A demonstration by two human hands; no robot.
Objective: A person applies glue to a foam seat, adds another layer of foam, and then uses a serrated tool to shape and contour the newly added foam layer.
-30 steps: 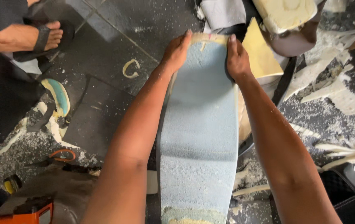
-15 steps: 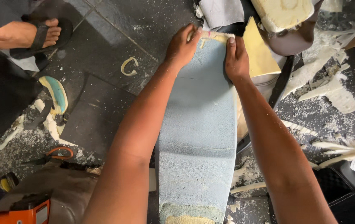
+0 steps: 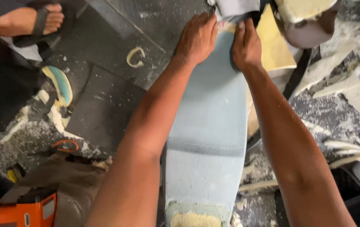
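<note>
— What are the hands doing?

— Both hands press on the far end of a long pale blue pad (image 3: 209, 126). The left hand (image 3: 196, 40) lies flat on the top left corner, fingers (image 3: 207, 23) close together. The right hand (image 3: 246, 46) grips the top right edge, with its fingers curled round the side.

— Where is the pad?

— It runs from the person's lap out over the dark floor (image 3: 117, 109), between the two arms. Yellow foam (image 3: 194, 219) peeks out at the near end.

— What else is there?

— A yellow sheet (image 3: 274, 46) just beside the right hand. White scraps (image 3: 348, 88) lie on the floor on the right. Another person's foot (image 3: 41, 19) in a sandal is well apart, top left. An orange tool (image 3: 24, 210) sits at the bottom left.

— What could go wrong?

— I think the cover could slip or wrinkle if one hand pushes harder. The pad could tip sideways, since I can't tell what holds it up.
</note>
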